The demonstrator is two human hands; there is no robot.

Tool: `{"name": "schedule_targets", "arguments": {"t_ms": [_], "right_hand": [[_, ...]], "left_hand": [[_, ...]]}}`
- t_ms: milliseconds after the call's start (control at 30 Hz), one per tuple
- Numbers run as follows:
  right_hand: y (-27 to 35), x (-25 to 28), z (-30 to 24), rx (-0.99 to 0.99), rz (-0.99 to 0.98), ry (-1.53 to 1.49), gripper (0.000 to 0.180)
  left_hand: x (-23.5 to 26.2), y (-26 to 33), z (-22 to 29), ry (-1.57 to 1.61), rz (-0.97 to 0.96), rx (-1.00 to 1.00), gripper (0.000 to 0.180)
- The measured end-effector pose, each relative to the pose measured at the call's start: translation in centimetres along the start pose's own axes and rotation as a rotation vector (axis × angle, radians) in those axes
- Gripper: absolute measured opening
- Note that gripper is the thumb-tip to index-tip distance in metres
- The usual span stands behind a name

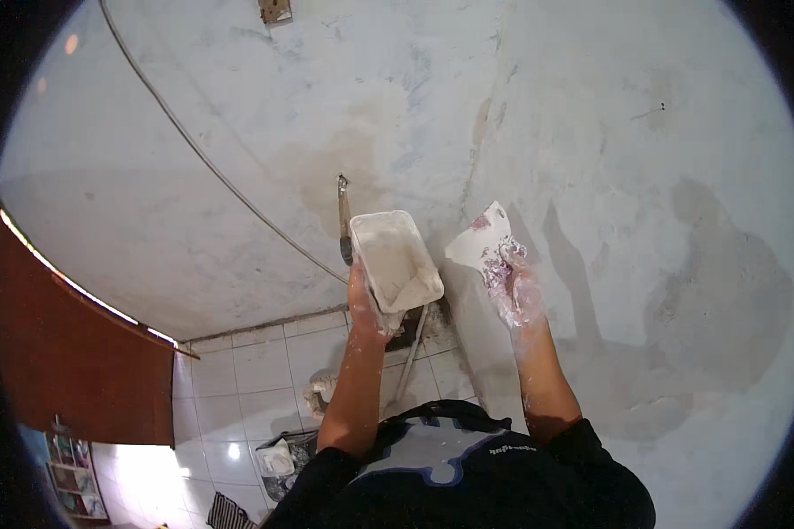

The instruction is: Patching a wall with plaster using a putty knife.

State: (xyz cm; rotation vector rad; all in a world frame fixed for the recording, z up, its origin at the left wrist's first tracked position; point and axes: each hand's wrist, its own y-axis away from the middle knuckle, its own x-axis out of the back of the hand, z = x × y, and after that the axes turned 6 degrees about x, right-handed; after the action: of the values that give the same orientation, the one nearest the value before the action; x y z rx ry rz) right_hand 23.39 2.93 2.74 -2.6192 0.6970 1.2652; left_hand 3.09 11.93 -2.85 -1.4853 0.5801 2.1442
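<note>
My left hand (363, 300) is closed around the side and underside of a white rectangular tub (385, 264). Pale, wet-looking putty coats its inside, with a thicker lump at the near corner. To the right, my right hand (525, 298) grips a wide putty knife (485, 242) by its handle. White putty covers most of the blade, and both the fingers and wrist are smeared with it. The blade is apart from the tub, close to the corner where two walls meet. Just left of the tub, a brownish stick-like piece (344, 220) with a dark lower end hangs from a hole in the wall.
Pale, patchy walls (591, 132) stand ahead and right. A grey cable (212, 163) runs down the left wall. White floor tiles (260, 366) hold a black tray-like thing (302, 448) with a white container. A reddish-brown panel (79, 344) stands left; a thin pipe (412, 353) leans below the tub.
</note>
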Motion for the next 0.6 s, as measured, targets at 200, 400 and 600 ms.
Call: {"name": "schedule_targets", "arguments": {"t_ms": [200,400,600], "right_hand": [[-1.7,1.2,2.0,-0.009,0.021,-0.064,0.024],[-3.0,1.3,2.4,-0.013,0.027,-0.006,0.027],[-9.0,1.9,3.8,-0.058,-0.003,0.115,0.026]], "left_hand": [[0.2,-0.7,1.9,-0.015,0.001,0.069,0.057],[0.8,-2.2,2.4,-0.050,0.089,0.088,0.061],[2.9,-6.5,3.1,-0.200,0.177,0.090,0.058]]}}
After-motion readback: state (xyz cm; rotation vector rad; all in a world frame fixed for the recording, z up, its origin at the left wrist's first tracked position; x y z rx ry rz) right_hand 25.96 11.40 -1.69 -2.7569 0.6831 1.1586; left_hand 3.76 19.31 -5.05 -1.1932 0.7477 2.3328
